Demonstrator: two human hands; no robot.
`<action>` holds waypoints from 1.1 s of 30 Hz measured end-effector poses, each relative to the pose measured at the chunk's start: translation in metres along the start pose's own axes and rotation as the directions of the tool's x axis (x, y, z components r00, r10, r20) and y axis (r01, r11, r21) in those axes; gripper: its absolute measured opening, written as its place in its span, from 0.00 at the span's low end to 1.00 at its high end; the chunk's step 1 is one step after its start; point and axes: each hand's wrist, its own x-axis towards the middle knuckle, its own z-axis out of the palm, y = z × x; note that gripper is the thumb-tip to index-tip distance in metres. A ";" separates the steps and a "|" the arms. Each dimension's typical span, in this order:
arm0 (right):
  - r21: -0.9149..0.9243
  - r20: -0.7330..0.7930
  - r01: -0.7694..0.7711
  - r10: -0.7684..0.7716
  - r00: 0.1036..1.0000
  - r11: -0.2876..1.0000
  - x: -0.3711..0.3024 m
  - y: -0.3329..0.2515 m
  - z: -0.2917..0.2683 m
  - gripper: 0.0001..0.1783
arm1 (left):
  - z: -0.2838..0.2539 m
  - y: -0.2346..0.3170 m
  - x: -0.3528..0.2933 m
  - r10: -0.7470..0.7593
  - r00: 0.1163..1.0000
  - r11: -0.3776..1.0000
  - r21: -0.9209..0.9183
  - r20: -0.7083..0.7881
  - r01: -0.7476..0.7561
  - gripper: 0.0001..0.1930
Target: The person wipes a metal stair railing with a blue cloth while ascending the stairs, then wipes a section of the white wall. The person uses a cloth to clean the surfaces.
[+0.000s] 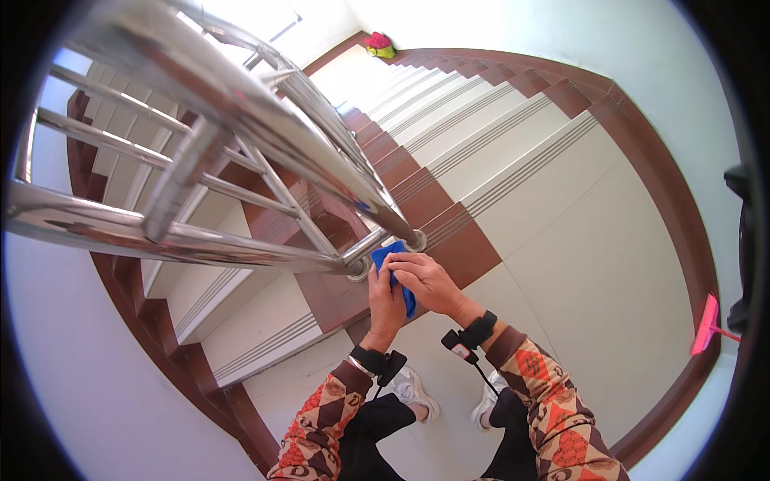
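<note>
A folded blue cloth point(388, 252) is held between my two hands, close to the lower end of the shiny steel stair railing point(273, 120). My left hand point(387, 305) is closed on the cloth from the left side. From the right, my right hand point(429, 284) reaches over, its fingers bent against the cloth and the left fingers. Part of the cloth hangs below the right hand. Just beyond the hands stand the round base collars point(416, 240) of the railing posts. Whether the cloth touches the metal I cannot tell.
White-and-brown steps point(473, 120) lie on the far right, and another flight point(233, 289) lies to the left. Pink and yellow-green items point(379, 45) sit by the far wall. A pink broom or squeegee head point(705, 325) leans at the right skirting, near a dark object point(747, 240).
</note>
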 end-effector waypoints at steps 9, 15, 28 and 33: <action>0.057 -0.234 -0.089 0.100 0.967 0.994 0.016 -0.241 -0.142 0.15 | -0.082 0.270 0.019 0.193 0.977 0.979 -0.089 0.088 -0.185 0.30; 0.078 -0.259 -0.001 0.021 0.966 0.997 0.057 -0.406 -0.216 0.15 | -0.173 0.441 0.045 0.280 0.957 0.960 -0.045 0.077 -0.278 0.30; -0.122 -0.292 -0.067 0.028 0.956 0.990 0.119 -0.570 -0.314 0.27 | -0.236 0.624 0.095 0.347 0.937 0.926 -0.142 -0.040 -0.349 0.29; -0.237 -0.304 -0.098 0.022 0.952 0.966 0.134 -0.565 -0.376 0.26 | -0.194 0.657 0.124 0.363 0.930 0.883 -0.341 0.064 -0.321 0.31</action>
